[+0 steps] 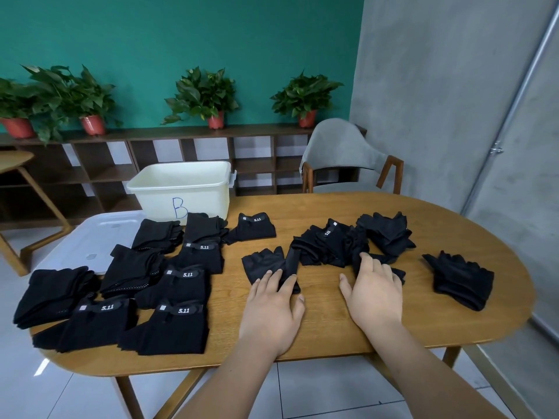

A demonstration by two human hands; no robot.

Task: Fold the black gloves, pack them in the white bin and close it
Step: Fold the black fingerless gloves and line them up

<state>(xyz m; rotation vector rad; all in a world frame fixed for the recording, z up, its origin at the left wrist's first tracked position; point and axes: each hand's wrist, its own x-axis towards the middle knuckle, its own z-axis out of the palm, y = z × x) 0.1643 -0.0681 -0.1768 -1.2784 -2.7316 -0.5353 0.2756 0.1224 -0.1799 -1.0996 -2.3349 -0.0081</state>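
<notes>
The left hand (272, 306) lies flat on one glove (263, 264) while the right hand (373, 293) spreads onto the loose pile (329, 243), whose tangled gloves could drag along and spoil the fold.

There were two hands, the left hand (272, 306) and the right hand (373, 293), over one tabletop (332, 328). About eight folded glove bundles (169, 328) lay at the left and one flat glove (263, 263) in the middle. Two loose heaps (332, 243) at the right were too tangled to count. Six "5.11" labels (183, 310) were readable. Beyond stood one white bin (181, 189), one lid (90, 237), one grey chair (341, 152) and four potted plants (205, 95).
</notes>
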